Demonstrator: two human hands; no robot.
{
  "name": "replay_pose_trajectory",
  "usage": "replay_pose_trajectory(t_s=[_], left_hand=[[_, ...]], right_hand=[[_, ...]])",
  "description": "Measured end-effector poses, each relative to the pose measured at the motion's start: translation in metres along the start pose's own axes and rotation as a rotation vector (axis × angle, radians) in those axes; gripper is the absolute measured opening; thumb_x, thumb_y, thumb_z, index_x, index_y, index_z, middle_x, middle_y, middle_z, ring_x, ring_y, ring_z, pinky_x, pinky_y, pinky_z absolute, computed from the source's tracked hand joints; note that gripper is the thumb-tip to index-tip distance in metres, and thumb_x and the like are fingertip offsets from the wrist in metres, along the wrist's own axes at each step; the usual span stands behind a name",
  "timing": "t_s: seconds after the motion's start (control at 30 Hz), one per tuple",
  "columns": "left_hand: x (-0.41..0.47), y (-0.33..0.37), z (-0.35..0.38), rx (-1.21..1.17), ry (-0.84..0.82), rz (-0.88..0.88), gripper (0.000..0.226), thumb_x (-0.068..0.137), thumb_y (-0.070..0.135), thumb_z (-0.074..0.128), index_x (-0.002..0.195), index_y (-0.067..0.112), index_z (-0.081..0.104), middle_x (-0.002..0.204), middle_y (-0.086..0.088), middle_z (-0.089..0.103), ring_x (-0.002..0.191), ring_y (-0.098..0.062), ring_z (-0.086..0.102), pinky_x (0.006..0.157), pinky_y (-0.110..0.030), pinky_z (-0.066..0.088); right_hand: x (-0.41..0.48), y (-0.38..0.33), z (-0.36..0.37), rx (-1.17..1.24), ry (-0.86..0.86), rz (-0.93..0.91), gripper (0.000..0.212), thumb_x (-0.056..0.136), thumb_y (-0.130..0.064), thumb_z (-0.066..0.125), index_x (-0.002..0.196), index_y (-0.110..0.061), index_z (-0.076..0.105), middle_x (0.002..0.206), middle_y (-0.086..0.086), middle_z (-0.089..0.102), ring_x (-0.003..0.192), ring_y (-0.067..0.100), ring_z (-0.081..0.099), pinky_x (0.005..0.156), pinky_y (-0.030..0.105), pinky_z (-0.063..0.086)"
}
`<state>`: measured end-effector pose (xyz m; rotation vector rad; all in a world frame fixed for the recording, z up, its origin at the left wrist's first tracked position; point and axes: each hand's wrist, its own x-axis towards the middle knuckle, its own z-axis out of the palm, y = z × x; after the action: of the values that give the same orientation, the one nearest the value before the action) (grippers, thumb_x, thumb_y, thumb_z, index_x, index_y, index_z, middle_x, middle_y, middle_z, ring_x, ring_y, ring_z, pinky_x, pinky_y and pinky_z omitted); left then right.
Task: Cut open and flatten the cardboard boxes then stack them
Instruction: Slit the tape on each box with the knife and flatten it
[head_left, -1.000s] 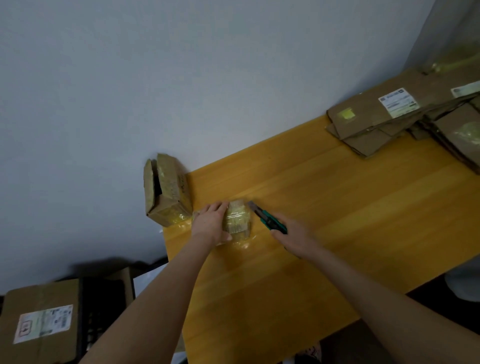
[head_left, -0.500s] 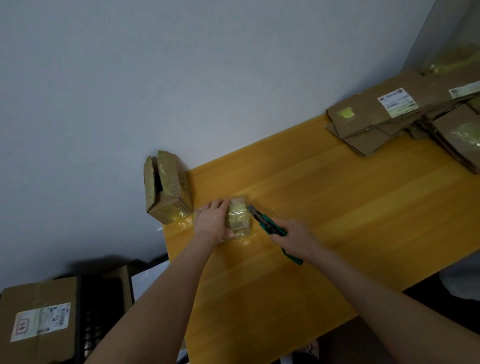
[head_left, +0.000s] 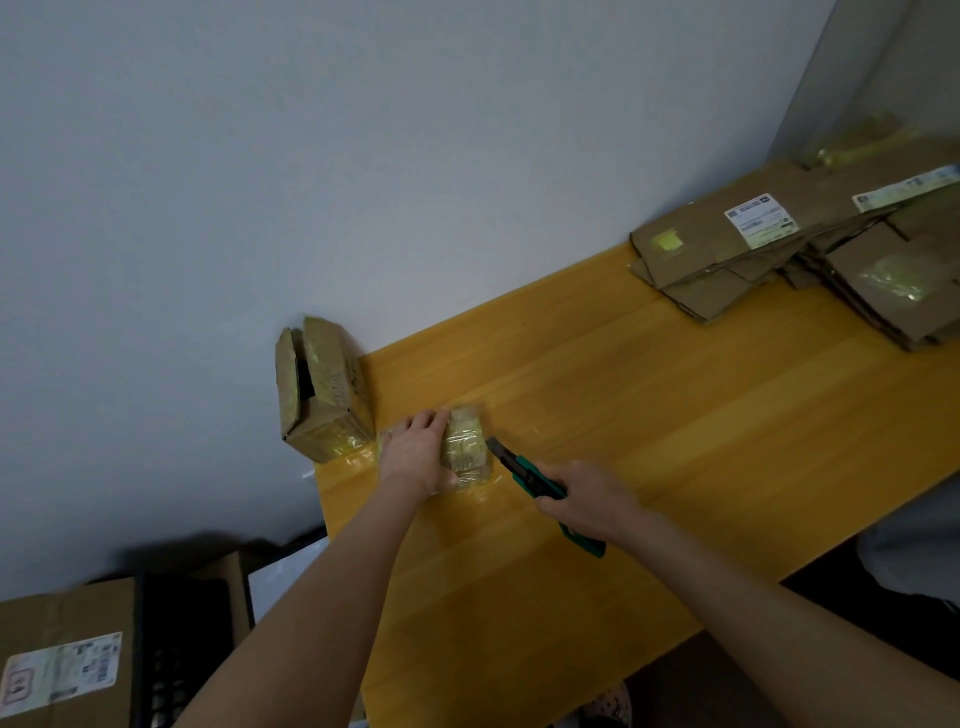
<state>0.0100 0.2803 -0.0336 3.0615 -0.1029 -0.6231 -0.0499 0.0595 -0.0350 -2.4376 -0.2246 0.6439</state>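
Note:
A small cardboard box (head_left: 466, 447) wrapped in yellowish tape lies near the left end of the yellow wooden table (head_left: 649, 415). My left hand (head_left: 415, 453) presses down on its left side. My right hand (head_left: 589, 499) grips a green utility knife (head_left: 524, 473), whose blade tip sits at the box's right edge. A second, partly opened box (head_left: 322, 389) stands at the table's left corner against the wall. Flattened boxes (head_left: 810, 249) lie stacked at the far right of the table.
A grey wall runs behind the table. Below the table's left end, on the floor, stand a larger labelled carton (head_left: 62, 660) and a black crate (head_left: 182, 649). The table's front edge runs diagonally at lower right.
My right hand has drawn the knife slightly back toward me along the small box's right side. My left hand stays pressed on the box.

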Motion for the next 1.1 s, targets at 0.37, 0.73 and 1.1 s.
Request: replay_pose_trajectory(t_s=[0.37,0.73,1.1], left_hand=[[-0.004,0.010,-0.009,-0.142,0.063,-0.090,0.099,0.072,0.063,0.070,0.149,0.025,0.022,0.141,-0.009,0.039,0.129,-0.032,0.037,0.102,-0.046,0.039],[-0.009,0.021,0.009,-0.835,0.075,-0.272,0.062,0.091,0.045,0.061,0.140,0.013,0.043,0.132,-0.010,0.056,0.112,-0.025,0.058,0.088,-0.034,0.050],[-0.014,0.006,-0.012,-0.679,0.361,-0.204,0.060,0.091,0.041,0.062,0.144,0.032,0.036,0.125,-0.002,0.052,0.099,-0.016,0.059,0.080,-0.034,0.054]], right_hand=[[-0.007,0.020,0.012,0.607,0.232,0.322,0.020,0.096,-0.030,0.053,0.097,-0.012,0.061,0.080,0.003,0.062,0.071,0.017,0.058,0.067,0.034,0.050],[0.056,-0.045,0.015,1.092,0.147,0.398,0.035,0.099,-0.032,0.047,0.123,-0.007,0.053,0.103,0.005,0.060,0.100,0.023,0.057,0.095,0.040,0.046],[0.068,-0.066,0.008,0.834,0.138,0.219,0.018,0.100,-0.030,0.045,0.108,-0.015,0.050,0.103,0.006,0.058,0.093,0.020,0.057,0.092,0.041,0.047]])
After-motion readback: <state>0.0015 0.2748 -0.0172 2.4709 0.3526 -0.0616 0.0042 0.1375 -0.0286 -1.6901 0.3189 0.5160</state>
